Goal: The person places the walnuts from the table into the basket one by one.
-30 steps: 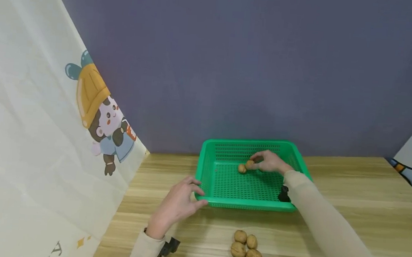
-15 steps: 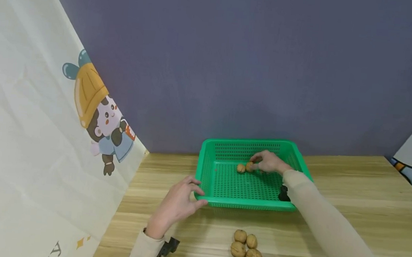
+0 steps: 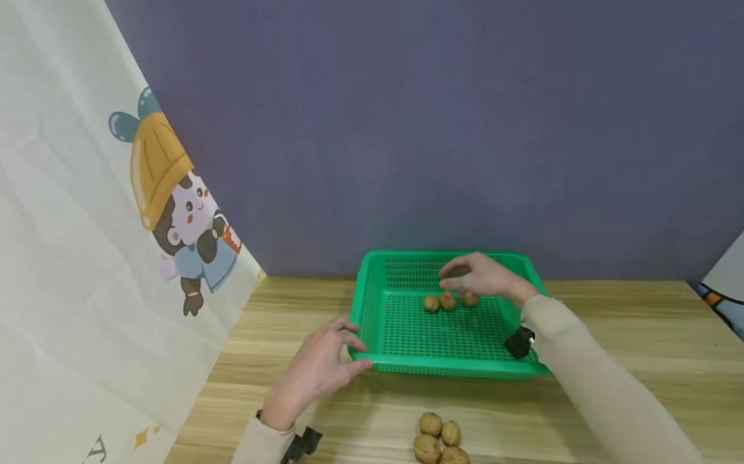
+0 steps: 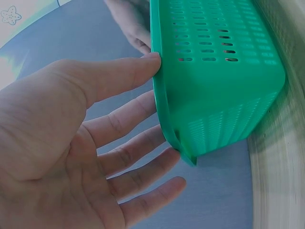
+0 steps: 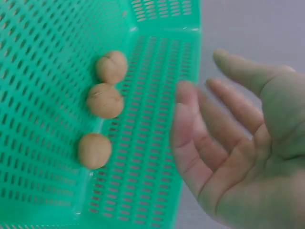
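Observation:
A green plastic basket (image 3: 460,366) with slotted walls stands on the table. Three walnuts lie inside in a loose row near its far wall, the middle walnut (image 5: 105,100) close beside the upper one in the right wrist view. My right hand (image 3: 476,275) is over the far part of the basket, its fingers spread and nothing in them. At the near left corner, my left hand (image 3: 318,366) touches the rim with its thumb and fingertips, the fingers fairly straight. In the left wrist view the thumb (image 4: 124,71) rests against the rim and some fingertips are hidden behind it.
Several walnuts (image 3: 455,461) lie on the wooden table (image 3: 626,332) in front of the basket. A dark wall (image 3: 420,119) rises right behind it. A white cartoon-printed sheet (image 3: 50,236) borders the left side.
My right hand has let go of a walnut in the basket and lifted away from it, uncovering a third walnut. The left hand stays at the corner.

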`<action>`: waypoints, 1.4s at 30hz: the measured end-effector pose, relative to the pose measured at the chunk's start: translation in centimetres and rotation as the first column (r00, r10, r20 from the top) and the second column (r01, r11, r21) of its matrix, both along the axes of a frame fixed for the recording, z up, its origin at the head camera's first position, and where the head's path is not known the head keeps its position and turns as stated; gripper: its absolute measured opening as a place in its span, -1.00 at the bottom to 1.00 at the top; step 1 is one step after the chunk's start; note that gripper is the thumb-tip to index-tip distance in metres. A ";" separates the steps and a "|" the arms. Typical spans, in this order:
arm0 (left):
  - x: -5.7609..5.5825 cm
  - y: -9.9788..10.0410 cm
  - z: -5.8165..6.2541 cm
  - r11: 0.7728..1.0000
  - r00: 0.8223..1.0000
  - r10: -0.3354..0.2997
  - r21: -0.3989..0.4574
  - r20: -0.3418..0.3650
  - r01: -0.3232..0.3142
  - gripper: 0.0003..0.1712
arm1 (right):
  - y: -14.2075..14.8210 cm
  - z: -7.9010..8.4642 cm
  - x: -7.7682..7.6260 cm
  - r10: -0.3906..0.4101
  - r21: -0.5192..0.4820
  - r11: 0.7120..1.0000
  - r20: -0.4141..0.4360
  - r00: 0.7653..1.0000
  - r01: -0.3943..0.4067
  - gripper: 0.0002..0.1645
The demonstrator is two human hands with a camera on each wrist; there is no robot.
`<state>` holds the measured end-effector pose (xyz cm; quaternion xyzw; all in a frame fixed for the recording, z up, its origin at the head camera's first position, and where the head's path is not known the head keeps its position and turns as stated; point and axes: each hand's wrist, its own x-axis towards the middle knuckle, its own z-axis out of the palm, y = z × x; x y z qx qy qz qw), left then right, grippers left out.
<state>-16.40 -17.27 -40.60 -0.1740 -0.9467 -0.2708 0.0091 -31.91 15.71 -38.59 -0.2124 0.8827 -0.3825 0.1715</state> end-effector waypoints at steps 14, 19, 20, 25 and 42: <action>0.0 0.0 0.1 1.000 1.000 0.001 -0.002 0.009 -0.001 -0.74 | -1.0 3.0 5.7 -0.049 -0.135 0.990 -0.133 0.990 0.031 -0.55; 0.0 0.0 0.1 1.000 1.000 0.000 0.005 0.002 0.000 -0.73 | -2.2 3.4 9.8 0.000 -0.158 0.987 -0.238 0.971 -0.039 -0.67; 0.0 0.0 0.0 1.000 1.000 -0.002 0.003 0.000 0.002 -0.74 | -2.4 3.3 10.6 0.010 -0.169 0.984 -0.239 0.971 -0.052 -0.68; 0.0 0.0 0.0 1.000 1.000 0.000 -0.003 -0.004 0.000 -0.74 | -3.2 2.0 13.4 0.054 -0.223 0.969 -0.232 0.971 -0.107 -0.74; 0.1 0.0 -0.1 1.000 1.000 0.001 -0.002 -0.021 -0.001 -0.76 | -2.0 -5.7 17.8 0.214 -0.254 0.932 -0.183 0.959 -0.257 -0.72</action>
